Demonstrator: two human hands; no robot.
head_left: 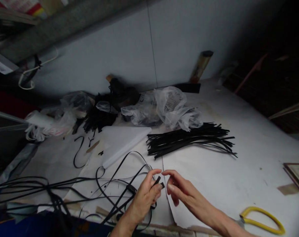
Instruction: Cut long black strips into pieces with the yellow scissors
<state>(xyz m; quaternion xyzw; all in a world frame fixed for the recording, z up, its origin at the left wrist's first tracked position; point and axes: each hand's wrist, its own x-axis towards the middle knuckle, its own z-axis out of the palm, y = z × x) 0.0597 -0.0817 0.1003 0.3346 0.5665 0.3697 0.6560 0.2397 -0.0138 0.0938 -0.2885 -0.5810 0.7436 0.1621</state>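
My left hand (145, 196) pinches the end of a long black strap (119, 171) between thumb and fingers near the table's front edge. That strap loops away to the left over the white table (250, 154). My right hand (180, 191) hovers just to the right of it, fingers loosely curled, fingertips almost touching the strap end, holding nothing that I can see. A bundle of cut black strips (191, 140) lies beyond both hands.
Yellow-handled scissors (261, 220) lie at the front right. Crumpled clear plastic bags (164, 110) and a dark heap (109, 105) sit along the back wall. A white board (123, 141) lies left of the strips. Tangled black straps (40, 189) spread to the left.
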